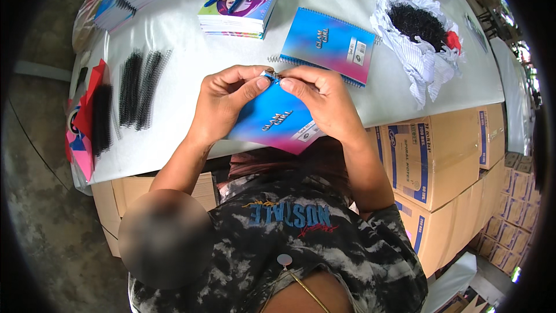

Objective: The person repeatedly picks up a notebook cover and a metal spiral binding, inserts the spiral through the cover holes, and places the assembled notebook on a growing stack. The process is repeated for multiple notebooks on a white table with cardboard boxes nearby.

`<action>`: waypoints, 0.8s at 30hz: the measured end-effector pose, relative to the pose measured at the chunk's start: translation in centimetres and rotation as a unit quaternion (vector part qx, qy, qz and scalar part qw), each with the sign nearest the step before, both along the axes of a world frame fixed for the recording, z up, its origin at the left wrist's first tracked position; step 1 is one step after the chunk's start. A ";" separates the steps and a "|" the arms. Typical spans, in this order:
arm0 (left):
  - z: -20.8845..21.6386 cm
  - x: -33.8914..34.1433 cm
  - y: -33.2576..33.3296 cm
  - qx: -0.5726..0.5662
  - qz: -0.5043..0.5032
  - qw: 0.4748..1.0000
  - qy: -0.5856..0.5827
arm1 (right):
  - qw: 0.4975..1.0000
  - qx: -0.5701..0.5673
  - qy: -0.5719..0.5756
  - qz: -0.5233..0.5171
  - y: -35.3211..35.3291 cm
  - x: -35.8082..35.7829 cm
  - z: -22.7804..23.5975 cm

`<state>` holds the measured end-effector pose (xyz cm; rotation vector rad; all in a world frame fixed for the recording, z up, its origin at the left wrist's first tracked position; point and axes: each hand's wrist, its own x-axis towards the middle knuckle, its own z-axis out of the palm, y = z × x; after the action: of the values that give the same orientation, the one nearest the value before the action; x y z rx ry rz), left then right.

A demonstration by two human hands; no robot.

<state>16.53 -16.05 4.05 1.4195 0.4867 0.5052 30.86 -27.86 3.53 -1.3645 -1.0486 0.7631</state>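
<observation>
Both of my hands meet at the top corner of a blue and pink notebook (pixel 263 107) that hangs tilted over the near table edge. Thumb and fingers of my left hand (pixel 223 95) pinch that corner from the left. From the right, my right hand (pixel 327 98) pinches beside it. Between the fingertips shows a small dark bit of binding wire (pixel 272 75); its exact shape is partly hidden by the fingers. Just beyond my right hand lies a similar spiral notebook (pixel 327 43), with a loose end of coil sticking out at its left corner.
Black binding coils (pixel 139 90) lie in rows at the left, near a red folded sheet (pixel 90 122). A notebook stack (pixel 240 3) with pens on top stands at the back. Crumpled paper (pixel 405 61) holds a black tangle. Cardboard boxes (pixel 434 156) are stacked at the right.
</observation>
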 end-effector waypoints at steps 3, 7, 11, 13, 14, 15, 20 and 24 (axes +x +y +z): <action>0.0 0.5 0.5 -0.018 -0.038 0.999 -0.026 | 0.992 0.053 0.094 -0.072 0.3 -1.0 -0.7; 0.4 0.7 1.7 -0.003 -0.109 0.993 -0.047 | 0.988 0.076 0.087 -0.103 0.4 -1.9 -0.8; 0.3 1.1 2.7 0.115 -0.124 0.985 -0.036 | 0.980 0.101 -0.063 -0.156 0.3 -2.9 -0.2; 0.9 1.1 3.3 0.281 -0.075 0.957 -0.007 | 0.974 0.119 -0.078 -0.176 0.2 -2.3 -0.4; 2.5 1.6 3.5 0.410 -0.028 0.911 -0.014 | 0.962 0.183 0.025 -0.201 0.4 -1.5 -0.7; 3.3 2.2 3.6 0.530 0.021 0.847 -0.024 | 0.927 0.266 0.060 -0.258 0.2 0.2 -0.2; 0.8 6.9 2.4 0.135 0.087 0.987 -0.029 | 0.822 0.327 0.229 -0.406 -0.9 4.1 -1.4; -4.8 11.4 2.6 0.337 0.106 0.923 0.152 | 0.837 -0.060 -0.130 -0.528 -2.9 5.3 -10.0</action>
<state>27.97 -13.45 -0.78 2.1408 0.7662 0.6673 36.16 -30.77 -6.50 -1.8899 -0.2923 -0.2011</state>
